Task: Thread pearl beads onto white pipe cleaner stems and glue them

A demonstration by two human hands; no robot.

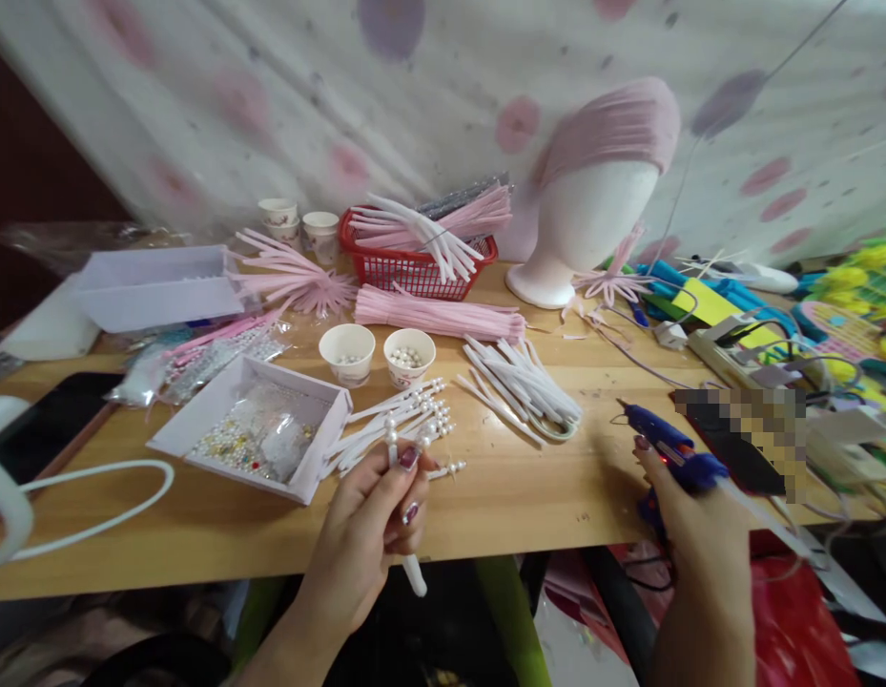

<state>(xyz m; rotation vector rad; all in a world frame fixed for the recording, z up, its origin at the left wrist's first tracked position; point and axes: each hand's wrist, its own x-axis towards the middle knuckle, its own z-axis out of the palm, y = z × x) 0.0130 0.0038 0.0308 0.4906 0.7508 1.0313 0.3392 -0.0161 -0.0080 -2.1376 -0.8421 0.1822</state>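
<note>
Near the table's front edge, my left hand (375,506) pinches a white pipe cleaner (414,575). Its lower end hangs below my fingers, and pearl beads (392,429) show at the top. My right hand (700,534) is closed round a blue glue gun (668,441), its nozzle pointing left and a glue stick (761,515) out of its back. My palm hides most of the handle. Just beyond my left hand lie white pipe cleaners with pearl tips (406,420). Two paper cups (347,355) stand behind them, the right one with pearl beads (406,357) inside.
A white box (328,420) of beads sits at left. Behind are pink pipe cleaners (439,313), bent white ones (528,386), a red basket (414,272) and a foam head (586,215) with a pink band. A dark phone (729,429), cables and power strips crowd the right.
</note>
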